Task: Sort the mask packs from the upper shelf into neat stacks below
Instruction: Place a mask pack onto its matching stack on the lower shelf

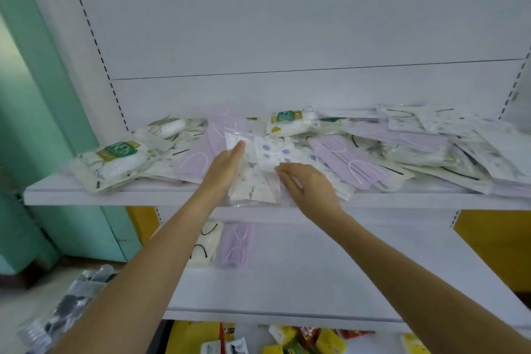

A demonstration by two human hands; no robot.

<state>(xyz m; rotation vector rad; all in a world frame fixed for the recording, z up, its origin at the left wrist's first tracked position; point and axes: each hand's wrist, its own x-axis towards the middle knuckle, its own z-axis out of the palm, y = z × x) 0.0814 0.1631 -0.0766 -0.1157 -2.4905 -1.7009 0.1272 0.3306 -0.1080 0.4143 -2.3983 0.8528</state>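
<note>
A jumble of mask packs covers the upper shelf: lilac ones, white patterned ones and thick packs with green labels. At the front middle lies a clear pack of white masks with blue and grey prints. My left hand lies flat along its left side, fingers straight. My right hand pinches the pack's right edge with curled fingers. On the lower shelf a cream pack and a lilac pack lie side by side at the left.
A teal wall rises left of the shelving. Clear packs of dark items lie at the bottom left. Under the lower shelf there are yellow and red packets. Yellow panels flank the shelf back.
</note>
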